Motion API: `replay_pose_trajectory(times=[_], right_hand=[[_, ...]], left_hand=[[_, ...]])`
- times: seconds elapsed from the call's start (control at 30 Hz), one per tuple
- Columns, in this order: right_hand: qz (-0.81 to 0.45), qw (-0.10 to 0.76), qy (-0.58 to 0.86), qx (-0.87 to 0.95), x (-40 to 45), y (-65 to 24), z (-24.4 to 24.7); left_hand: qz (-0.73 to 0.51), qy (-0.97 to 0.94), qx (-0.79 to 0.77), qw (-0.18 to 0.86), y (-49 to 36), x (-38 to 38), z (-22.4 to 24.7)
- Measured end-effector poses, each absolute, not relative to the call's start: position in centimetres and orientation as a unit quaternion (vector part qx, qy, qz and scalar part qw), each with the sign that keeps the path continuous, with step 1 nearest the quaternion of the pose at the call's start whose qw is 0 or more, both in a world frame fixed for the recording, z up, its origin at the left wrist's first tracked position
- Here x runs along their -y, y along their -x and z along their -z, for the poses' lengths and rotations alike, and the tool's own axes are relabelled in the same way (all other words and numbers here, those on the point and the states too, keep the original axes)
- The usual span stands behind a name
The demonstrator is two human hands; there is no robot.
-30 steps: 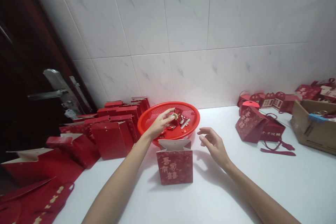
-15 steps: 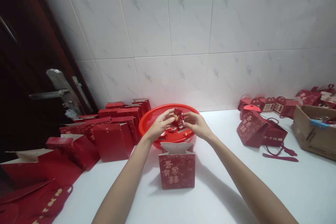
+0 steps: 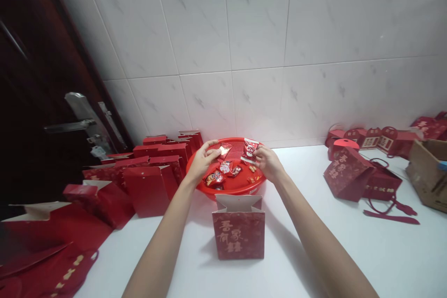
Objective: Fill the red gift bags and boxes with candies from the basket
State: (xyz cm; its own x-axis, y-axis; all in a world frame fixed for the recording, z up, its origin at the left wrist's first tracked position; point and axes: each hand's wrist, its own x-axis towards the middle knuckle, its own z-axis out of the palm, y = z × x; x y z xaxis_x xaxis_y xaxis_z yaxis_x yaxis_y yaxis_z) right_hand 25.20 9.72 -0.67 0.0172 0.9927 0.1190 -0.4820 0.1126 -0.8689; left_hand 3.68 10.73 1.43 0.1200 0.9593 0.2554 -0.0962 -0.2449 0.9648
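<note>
Over the left side of a red plastic basket, my left hand pinches a small candy in a clear and gold wrapper. At the basket's right rim, my right hand is closed on a red and white candy packet with a double-happiness sign. Several wrapped candies lie loose inside the basket. In front of it, between my forearms, an upright dark red gift box with gold characters stands with its top open.
Rows of red paper boxes stand on the left of the white table, beside a dark door. On the right are closed dark red boxes with cords and a cardboard box. A tiled wall rises behind.
My hands have moved apart above the basket, each now with its own packet. More candies show in the basket. The view has shifted slightly.
</note>
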Motion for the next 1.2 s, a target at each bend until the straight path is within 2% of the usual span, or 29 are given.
replay_pose_trajectory(times=[0.27,0.87,1.0,1.2], right_hand=[[-0.609,0.606,0.326,0.395,-9.0,-24.7,0.0],[-0.56,0.55,0.358,0.506,-8.2,-24.4,0.1],[-0.552,0.554,0.358,0.51,-8.4,-24.3,0.2],[-0.539,0.558,0.372,0.511,-8.6,-24.3,0.3]], left_hand=[[-0.482,-0.63,-0.383,0.473,-4.7,-10.4,-0.8],[-0.432,-0.692,-0.361,0.452,-5.0,-10.1,-0.7],[-0.45,-0.689,-0.367,0.434,-5.2,-9.9,-0.8],[-0.547,-0.622,-0.386,0.406,-5.0,-10.4,-0.5]])
